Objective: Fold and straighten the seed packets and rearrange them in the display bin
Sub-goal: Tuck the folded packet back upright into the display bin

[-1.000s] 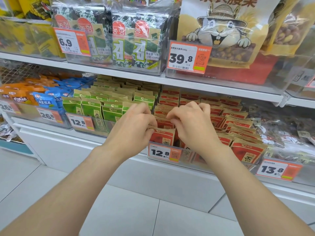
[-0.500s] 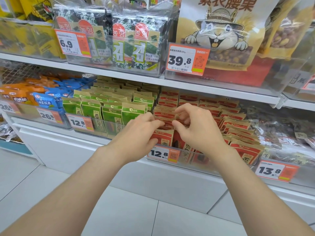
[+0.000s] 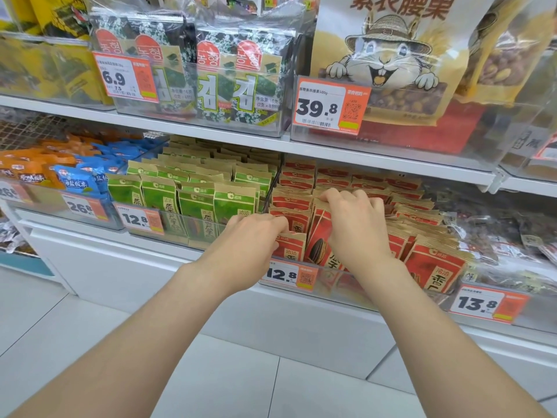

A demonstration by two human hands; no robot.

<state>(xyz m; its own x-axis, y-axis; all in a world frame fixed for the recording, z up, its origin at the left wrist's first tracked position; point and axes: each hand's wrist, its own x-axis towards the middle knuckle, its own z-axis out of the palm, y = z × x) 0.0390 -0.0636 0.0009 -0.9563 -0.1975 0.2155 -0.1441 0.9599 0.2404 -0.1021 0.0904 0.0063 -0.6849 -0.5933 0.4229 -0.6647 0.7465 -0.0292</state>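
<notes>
Red and tan seed packets (image 3: 428, 260) stand in rows in a clear display bin (image 3: 325, 282) on the lower shelf. My left hand (image 3: 250, 239) pinches the top of the front-left red packet (image 3: 291, 245). My right hand (image 3: 352, 227) curls its fingers over the tops of a bunch of red packets (image 3: 321, 236) in the middle of the bin, which lean to the right. The lower parts of those packets sit behind the bin's front wall and its 12.8 price tag (image 3: 289, 274).
A neighbouring bin of green seed packets (image 3: 193, 200) stands to the left, with blue and orange snack bags (image 3: 75, 176) beyond it. The shelf above (image 3: 361, 158) overhangs the bins and carries seaweed packs (image 3: 229, 79) and large nut bags (image 3: 388, 55). White tiled floor lies below.
Both hands moved from the front packet's top; my right hand reached further back and now grips a bunch of red packets, tilting them. My left hand stayed at the front-left packet.
</notes>
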